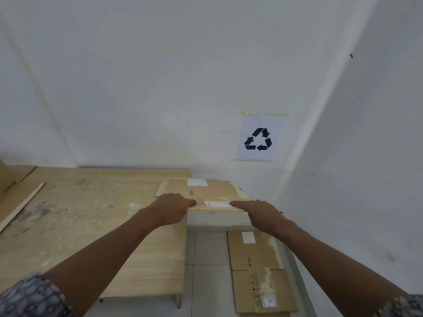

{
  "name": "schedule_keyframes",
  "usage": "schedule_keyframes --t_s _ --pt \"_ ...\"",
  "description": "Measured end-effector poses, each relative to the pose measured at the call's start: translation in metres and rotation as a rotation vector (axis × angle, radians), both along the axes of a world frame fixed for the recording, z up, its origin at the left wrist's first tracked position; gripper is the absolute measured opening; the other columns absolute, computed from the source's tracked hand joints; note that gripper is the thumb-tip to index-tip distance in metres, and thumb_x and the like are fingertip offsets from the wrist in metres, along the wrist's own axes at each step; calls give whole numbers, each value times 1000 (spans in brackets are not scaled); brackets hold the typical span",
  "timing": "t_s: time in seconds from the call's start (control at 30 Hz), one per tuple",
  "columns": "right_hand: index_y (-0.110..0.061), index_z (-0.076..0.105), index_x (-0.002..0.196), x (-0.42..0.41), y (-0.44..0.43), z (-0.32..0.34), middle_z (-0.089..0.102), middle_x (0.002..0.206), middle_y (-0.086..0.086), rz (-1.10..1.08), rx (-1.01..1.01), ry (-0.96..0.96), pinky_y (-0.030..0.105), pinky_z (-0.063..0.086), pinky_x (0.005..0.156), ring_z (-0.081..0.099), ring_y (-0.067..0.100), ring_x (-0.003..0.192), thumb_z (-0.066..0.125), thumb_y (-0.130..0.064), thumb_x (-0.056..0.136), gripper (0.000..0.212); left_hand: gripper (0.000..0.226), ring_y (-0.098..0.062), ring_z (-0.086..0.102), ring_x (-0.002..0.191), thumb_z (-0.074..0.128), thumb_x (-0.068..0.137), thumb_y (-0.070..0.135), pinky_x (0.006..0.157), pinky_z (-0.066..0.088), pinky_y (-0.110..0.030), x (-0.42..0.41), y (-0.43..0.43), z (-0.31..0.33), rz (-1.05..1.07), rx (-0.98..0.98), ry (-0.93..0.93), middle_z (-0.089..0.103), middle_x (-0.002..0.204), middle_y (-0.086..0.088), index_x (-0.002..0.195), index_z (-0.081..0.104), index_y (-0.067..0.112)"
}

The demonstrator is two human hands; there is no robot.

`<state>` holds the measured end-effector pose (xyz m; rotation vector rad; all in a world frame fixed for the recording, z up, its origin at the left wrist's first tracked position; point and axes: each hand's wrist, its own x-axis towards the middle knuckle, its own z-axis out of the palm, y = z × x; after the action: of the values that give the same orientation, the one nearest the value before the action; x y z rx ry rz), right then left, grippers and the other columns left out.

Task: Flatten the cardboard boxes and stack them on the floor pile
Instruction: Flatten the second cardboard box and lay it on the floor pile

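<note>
I've got the box (206,193) at the table (91,225) corner, w/ left hand (174,209) and right hand (261,213) gripping its near edge. Looks flattened already. Floor pile (256,271) below has flat boxes; stacking still left, I reckon.

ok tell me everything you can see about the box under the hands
The cardboard box is plain brown, with white labels on top and small dark print. It looks folded flat, held level past the table's right end, above the floor pile. The left hand and right hand press its near edge.
</note>
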<state>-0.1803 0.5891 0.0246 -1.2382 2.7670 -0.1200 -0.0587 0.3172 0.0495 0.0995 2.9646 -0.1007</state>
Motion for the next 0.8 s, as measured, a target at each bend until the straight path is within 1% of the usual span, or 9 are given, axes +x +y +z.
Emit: schedule_keyframes --t_s 0.13,0.2,0.3,0.37,0.47,0.57,0.63,0.73,0.8 --pt "-48 37 141 -33 41 8 67 117 8 -12 21 50 33 41 63 59 27 85 35 1 91 71 47 -33 65 96 37 100 16 69 46 -33 -30 43 13 -12 -5 51 66 114 -14 143 46 30" --pt "-50 38 140 -48 68 12 68 111 8 -15 50 70 33 41 60 59 26 81 35 1 90 71 45 -34 65 98 36 101 18 71 47 -34 -43 68 12 -3 19 59 66 116 -15 143 47 30" --pt "-49 38 140 -63 115 11 68 114 6 -17 87 68 34 43 63 60 26 85 36 0 90 70 45 -34 65 97 37 101 17 74 49 -37 -61 116 -3 -8 49 36 66 114 -15 143 46 28" --pt "-47 38 141 -68 146 1 66 119 6 -15 124 52 34 44 68 61 27 92 39 -1 90 68 48 -33 65 97 39 100 14 75 48 -34 -70 151 -20 -11 62 20 66 115 -15 145 42 29" --pt "-46 36 143 -69 186 -28 62 129 6 -15 155 4 35 47 78 61 27 105 44 -5 93 65 51 -32 65 99 38 99 13 76 49 -35 -76 190 -68 7 136 -9 66 117 -15 146 40 31" --pt "-42 39 144 -68 218 -68 53 143 1 -5 135 -70 35 45 96 55 24 124 46 -16 96 55 53 -24 69 92 38 94 11 77 58 -37 -76 218 -131 36 245 -45 70 114 -8 141 42 35" --pt "-41 37 144 -69 233 -103 50 146 0 -5 147 -90 37 44 102 52 23 127 46 -16 96 54 50 -22 68 97 40 93 8 82 57 -39 -77 238 -163 68 309 -50 68 117 -6 137 47 30" --pt "-39 35 146 -77 250 -163 47 148 6 -7 212 -66 39 45 101 54 26 125 45 -13 96 57 45 -27 60 113 42 97 9 93 52 -41 -84 262 -217 57 294 -63 59 132 -10 141 44 21" --pt "-36 44 142 -84 258 -206 56 139 10 -3 198 -20 42 51 92 62 29 113 56 -15 91 56 51 -27 53 124 43 97 8 99 47 -42 -94 270 -266 46 276 -47 50 144 -9 147 37 18"
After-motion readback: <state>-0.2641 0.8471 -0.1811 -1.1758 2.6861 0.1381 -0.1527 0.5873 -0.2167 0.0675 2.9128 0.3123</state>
